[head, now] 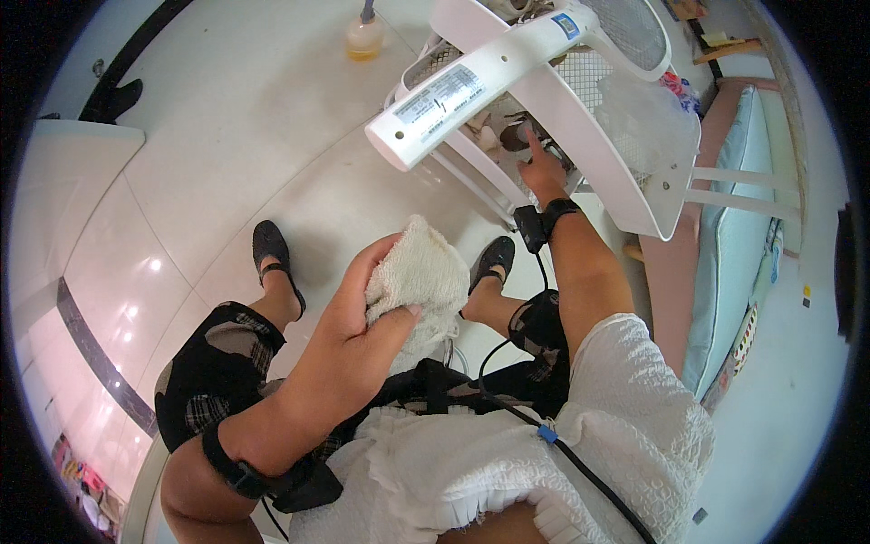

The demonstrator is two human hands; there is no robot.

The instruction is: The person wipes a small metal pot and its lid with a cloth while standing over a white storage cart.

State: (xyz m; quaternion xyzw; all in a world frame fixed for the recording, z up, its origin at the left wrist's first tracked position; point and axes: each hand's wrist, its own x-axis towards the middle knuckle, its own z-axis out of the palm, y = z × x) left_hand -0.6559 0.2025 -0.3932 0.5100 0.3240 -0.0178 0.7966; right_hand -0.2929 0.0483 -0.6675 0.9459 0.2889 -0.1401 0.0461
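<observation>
My left hand [357,326] grips a folded cream terry cloth [425,268] in front of my lap, with the thumb pressed over its near side. Off to the right, my right hand [546,178] reaches into a lower tier of a white tiered rolling cart [598,146]. Its index finger points away from me and the thumb stands apart. Just beyond the fingertip lies a dark brown roundish item [513,138] among small clutter; whether the finger touches it I cannot tell. A thick white bar [469,85] bearing printed labels crosses above that tier.
A clear plastic bag [635,126] rests in the cart's upper tier. Right of the cart is a pink seat [669,285] with a light blue cushion [727,224]. A bottle with amber liquid [365,39] stands on the tiled floor [272,136]. A black cable [584,469] runs along my right side.
</observation>
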